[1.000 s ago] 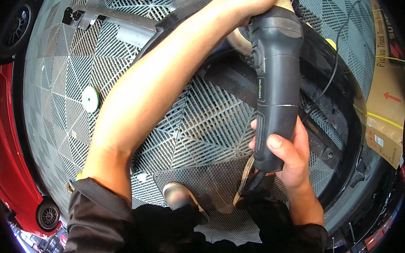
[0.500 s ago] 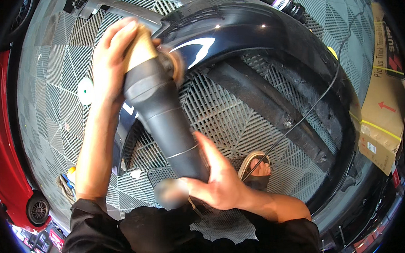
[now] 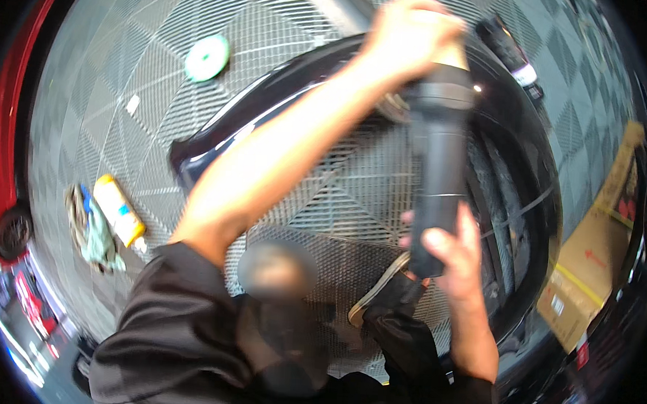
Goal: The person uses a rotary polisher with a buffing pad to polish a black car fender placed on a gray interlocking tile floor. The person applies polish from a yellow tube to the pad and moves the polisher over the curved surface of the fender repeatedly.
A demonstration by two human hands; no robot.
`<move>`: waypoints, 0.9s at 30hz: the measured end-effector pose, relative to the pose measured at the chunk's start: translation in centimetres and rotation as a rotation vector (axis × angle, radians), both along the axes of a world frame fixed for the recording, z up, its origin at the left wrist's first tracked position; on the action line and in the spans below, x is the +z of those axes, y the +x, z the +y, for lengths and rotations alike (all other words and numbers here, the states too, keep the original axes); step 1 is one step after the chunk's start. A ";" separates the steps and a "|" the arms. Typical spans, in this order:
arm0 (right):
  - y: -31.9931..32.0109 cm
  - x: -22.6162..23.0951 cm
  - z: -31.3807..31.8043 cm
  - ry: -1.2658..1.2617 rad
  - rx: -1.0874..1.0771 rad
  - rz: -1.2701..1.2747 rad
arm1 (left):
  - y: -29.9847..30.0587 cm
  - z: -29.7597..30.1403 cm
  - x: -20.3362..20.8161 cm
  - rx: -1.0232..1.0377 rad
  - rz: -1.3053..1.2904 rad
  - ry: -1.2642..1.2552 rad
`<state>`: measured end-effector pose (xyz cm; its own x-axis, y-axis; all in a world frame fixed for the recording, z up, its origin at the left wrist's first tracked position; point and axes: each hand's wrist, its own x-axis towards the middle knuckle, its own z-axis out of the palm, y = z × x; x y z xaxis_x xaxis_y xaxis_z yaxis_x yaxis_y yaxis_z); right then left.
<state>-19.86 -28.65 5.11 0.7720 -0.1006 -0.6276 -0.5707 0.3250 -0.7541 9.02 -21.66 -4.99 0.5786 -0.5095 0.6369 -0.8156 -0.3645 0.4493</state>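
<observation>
While I watch remotely, my L hand grips the front of a long black power polisher, R hand wrapped round its rear handle, over a glossy dark curved panel. Work looks under way; can't tell what's done/left, or contact, b/c L forearm blocks view. Round pale-green disc & yellow plastic bottle lie well left of L hand; black bottle nearby right.
</observation>
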 end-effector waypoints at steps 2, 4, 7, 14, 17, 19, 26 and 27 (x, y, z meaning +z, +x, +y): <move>0.3 0.2 -0.9 -0.047 -0.073 0.014 | -1.0 -3.0 1.0 0.059 0.134 0.032; 0.6 0.2 -1.1 -0.078 -0.079 -0.015 | -2.9 -2.9 2.5 0.089 0.592 -0.228; 0.4 0.5 -0.3 -0.074 0.009 -0.036 | -5.4 0.5 4.5 0.154 0.916 -0.525; -0.7 0.0 6.2 -0.093 0.206 0.063 | -9.0 13.4 6.1 0.428 1.008 -0.739; -0.1 -0.3 10.2 -0.053 0.301 0.105 | -10.8 19.5 5.9 0.577 0.984 -0.733; 0.6 -0.1 12.4 -0.046 0.430 0.100 | -11.8 22.8 5.0 0.641 0.950 -0.732; 2.4 0.0 19.0 0.018 0.744 0.031 | -13.1 34.3 -1.4 0.677 1.010 -0.940; 2.6 0.1 19.7 0.054 0.767 0.047 | -13.7 36.1 -1.8 0.698 1.022 -0.921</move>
